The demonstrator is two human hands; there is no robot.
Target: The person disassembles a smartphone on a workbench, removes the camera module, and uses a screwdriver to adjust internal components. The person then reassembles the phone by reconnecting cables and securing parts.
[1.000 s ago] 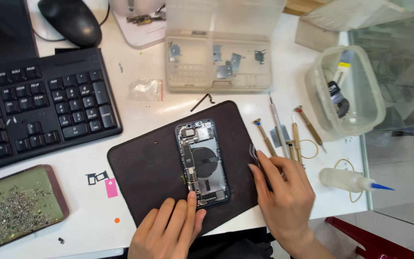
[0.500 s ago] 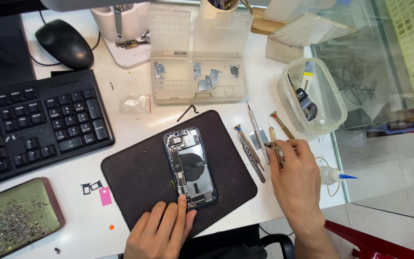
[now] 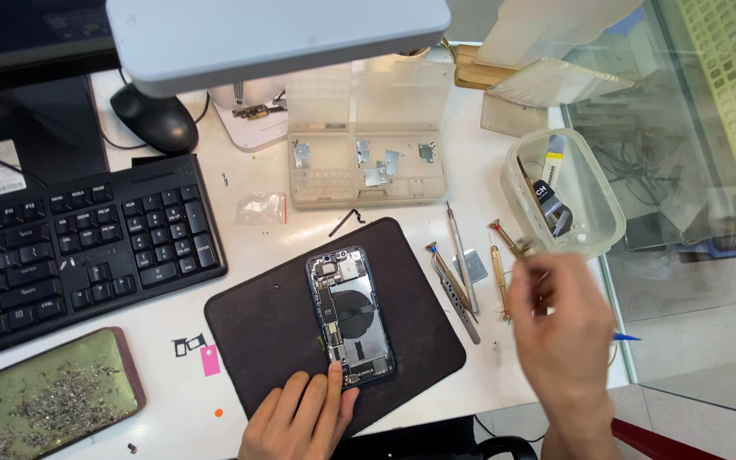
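1. An opened smartphone with its back removed, dark blue frame and bare circuitry (image 3: pixel 351 317), lies lengthwise near the middle of a dark brown rounded work mat (image 3: pixel 283 324), which looks placed to keep it from sliding on the white tabletop (image 3: pixel 249 247)
2. The left hand (image 3: pixel 300 417) rests at the mat's near edge, fingertips pressed flat on the phone's bottom end; it pins the phone down rather than closing round it
3. The right hand (image 3: pixel 560 332) hovers blurred to the right of the mat; a thin red-tipped tool seems to show just above it, but I cannot tell whether the fingers are clamped on it
4. Slim metal screwdrivers and tweezers (image 3: pixel 462 273) lie in a fan just beside the mat's right edge, within reach of that hand
5. A clear plastic tub (image 3: pixel 602 221) sits near the table's right edge, a translucent compartment tray holding small metal brackets (image 3: pixel 366 162) behind the mat
6. A black keyboard (image 3: pixel 78 247) and a green pad strewn with tiny screws (image 3: pixel 44 396) crowd the left, so open room lies mainly between mat and tray
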